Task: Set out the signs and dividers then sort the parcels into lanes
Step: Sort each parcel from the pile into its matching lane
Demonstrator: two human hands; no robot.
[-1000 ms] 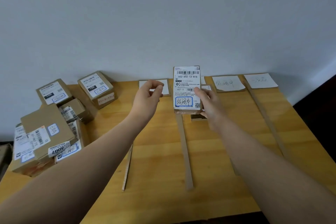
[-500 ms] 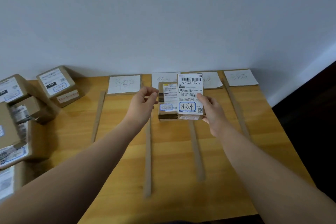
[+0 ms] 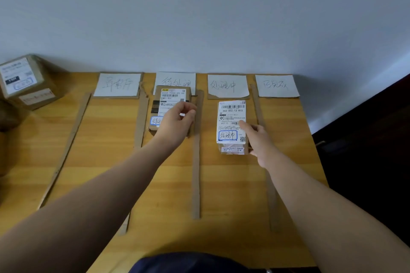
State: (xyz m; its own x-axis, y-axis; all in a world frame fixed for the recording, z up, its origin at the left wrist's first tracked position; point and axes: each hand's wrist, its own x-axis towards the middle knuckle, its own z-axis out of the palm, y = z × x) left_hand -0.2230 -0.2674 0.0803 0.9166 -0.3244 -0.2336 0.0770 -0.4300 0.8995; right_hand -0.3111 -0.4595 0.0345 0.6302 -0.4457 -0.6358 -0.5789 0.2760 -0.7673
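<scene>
Cardboard comes first at the far left: a brown cardboard box with white labels (image 3: 24, 82) sits at the back corner of the light wooden surface (image 3: 106, 144), while the rest of the pile I saw a second ago has slid out of view. Four long brown cardboard divider strips (image 3: 196, 162) mark the lanes, and four white handwritten paper signs (image 3: 117, 84) head them along the wall. In the second lane lies a brown parcel with a blue-ringed sticker (image 3: 170, 97), its far end at the lower edge of its sign. I see the left hand (image 3: 175, 123) hovering over it, fingers loosely curled, thumb near forefinger, nothing between them, the same pose as before. Further right is the slim parcel with the large white shipping label (image 3: 231, 126). Half a second ago it was held up over the third strip. Now it is down in the third lane, between the third and fourth strips, just below its sign. The right hand (image 3: 259, 142) holds its near right corner, forefinger laid across the label, the other fingers down the side.
</scene>
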